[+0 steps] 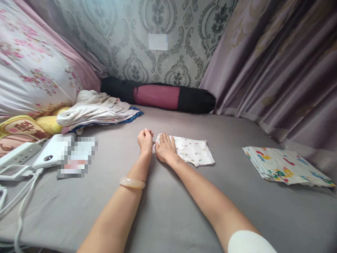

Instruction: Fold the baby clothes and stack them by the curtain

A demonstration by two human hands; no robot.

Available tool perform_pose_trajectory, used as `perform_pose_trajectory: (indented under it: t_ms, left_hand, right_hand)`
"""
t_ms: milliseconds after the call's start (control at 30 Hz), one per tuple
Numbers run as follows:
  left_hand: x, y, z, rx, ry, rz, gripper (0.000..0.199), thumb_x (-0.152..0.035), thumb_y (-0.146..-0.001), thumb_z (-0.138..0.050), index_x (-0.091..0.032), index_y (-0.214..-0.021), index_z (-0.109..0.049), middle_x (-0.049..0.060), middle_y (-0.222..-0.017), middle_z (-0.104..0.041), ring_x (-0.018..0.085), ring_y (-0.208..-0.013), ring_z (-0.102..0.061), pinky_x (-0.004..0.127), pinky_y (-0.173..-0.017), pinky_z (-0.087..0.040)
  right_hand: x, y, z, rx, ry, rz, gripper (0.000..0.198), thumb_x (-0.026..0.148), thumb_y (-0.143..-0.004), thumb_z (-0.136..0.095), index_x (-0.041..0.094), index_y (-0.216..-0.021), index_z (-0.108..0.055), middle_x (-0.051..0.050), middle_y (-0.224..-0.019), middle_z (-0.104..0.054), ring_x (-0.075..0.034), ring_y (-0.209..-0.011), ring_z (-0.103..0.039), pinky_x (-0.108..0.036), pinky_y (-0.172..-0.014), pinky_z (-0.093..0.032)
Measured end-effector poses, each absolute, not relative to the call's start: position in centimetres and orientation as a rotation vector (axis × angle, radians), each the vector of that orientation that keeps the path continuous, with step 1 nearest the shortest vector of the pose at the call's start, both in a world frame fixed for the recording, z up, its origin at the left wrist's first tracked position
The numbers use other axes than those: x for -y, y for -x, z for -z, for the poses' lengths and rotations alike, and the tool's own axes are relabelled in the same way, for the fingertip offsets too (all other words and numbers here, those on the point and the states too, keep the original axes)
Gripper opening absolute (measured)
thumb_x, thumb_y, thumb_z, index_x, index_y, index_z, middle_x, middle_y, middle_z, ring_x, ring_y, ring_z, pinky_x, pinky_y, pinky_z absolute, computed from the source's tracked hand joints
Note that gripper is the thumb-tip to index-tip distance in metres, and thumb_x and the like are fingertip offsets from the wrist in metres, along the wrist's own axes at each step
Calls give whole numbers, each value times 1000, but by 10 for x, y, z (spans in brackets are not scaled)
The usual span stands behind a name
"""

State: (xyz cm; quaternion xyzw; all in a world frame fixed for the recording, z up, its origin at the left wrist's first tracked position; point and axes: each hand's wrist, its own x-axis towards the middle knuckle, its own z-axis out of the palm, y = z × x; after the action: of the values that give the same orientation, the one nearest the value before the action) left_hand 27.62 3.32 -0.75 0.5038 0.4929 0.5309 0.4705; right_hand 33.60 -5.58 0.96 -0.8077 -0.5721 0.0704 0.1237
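A small white garment (195,149) with a scattered tiny print lies folded flat on the grey bed sheet (110,196). Its exact kind is hard to tell from the folds. My right hand (165,147) rests flat on its left part, fingers stretched out and slightly apart. Just beyond the garment's left end, my left hand (145,141) is closed with curled fingers. Whatever those fingers hold, if anything, is hidden. A pale bangle (132,182) circles my left forearm.
Right: a folded cloth with colourful shapes (286,165). Back: a black and maroon bolster-like bag (158,96) along the wall. Left: a heap of crumpled clothes (97,109), a power strip (19,154), a white power bank (54,151), cables and a blurred-out item (79,154).
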Motion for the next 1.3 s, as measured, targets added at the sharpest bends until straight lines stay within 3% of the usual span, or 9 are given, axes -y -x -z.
perform_pose_trajectory:
  t_ms: [300, 400, 600, 833, 1000, 1133, 1300]
  left_hand:
    - [-25, -280, 4, -1115, -1523, -1222, 32, -42, -88, -41, -19, -79, -61, 6, -74, -69, 19, -72, -66, 30, -70, -50]
    - [-16, -284, 3, -1061, -1893, -1123, 24, -33, -88, -45, -21, -88, -65, 7, -86, -72, 20, -83, -65, 32, -77, -48]
    - [-1, -280, 3, -957, -2561, -689, 27, -20, -87, -44, -24, -96, -69, 7, -108, -69, 28, -103, -56, 40, -84, -41]
    - [3, -276, -2, -943, -2705, -596, 27, -22, -90, -43, -25, -100, -67, 8, -114, -65, 28, -105, -52, 40, -83, -38]
    - [7, -275, -6, -907, -2777, -579, 28, -24, -93, -40, -24, -103, -65, 9, -114, -65, 27, -105, -52, 41, -85, -36]
    - [12, -276, -10, -786, -2821, -639, 28, -27, -96, -37, -24, -104, -64, 9, -113, -66, 25, -111, -53, 42, -94, -33]
    - [16, -282, -3, -593, -2848, -660, 31, -37, -98, -37, -26, -115, -59, 7, -127, -63, 26, -128, -46, 47, -109, -21]
  right_hand:
    - [70, -353, -21, 1675, 2319, -144, 58, 34, -99, -19, 8, -149, -31, -12, -156, -29, -23, -145, -20, -45, -118, -6]
    - [83, -367, -21, 1633, 2382, -64, 57, 32, -98, -23, 8, -148, -34, -13, -156, -30, -26, -145, -18, -49, -117, -1]
    - [93, -376, -14, 1618, 2416, -82, 55, 30, -98, -24, 10, -147, -37, -12, -153, -36, -27, -144, -22, -51, -115, -7]
    - [94, -376, -17, 1617, 2388, -107, 55, 30, -98, -23, 9, -146, -37, -13, -153, -36, -26, -144, -21, -50, -116, -7]
    - [103, -387, -22, 1532, 2389, -161, 57, 30, -97, -22, 8, -150, -30, -11, -157, -28, -24, -146, -18, -48, -117, -11]
    - [114, -397, -20, 1398, 2489, -88, 59, 32, -97, -24, 5, -150, -27, -15, -157, -25, -28, -146, -17, -50, -116, -10]
    - [119, -398, -10, 1386, 2517, -78, 60, 35, -98, -22, 1, -147, -30, -18, -154, -32, -29, -144, -21, -49, -116, -9]
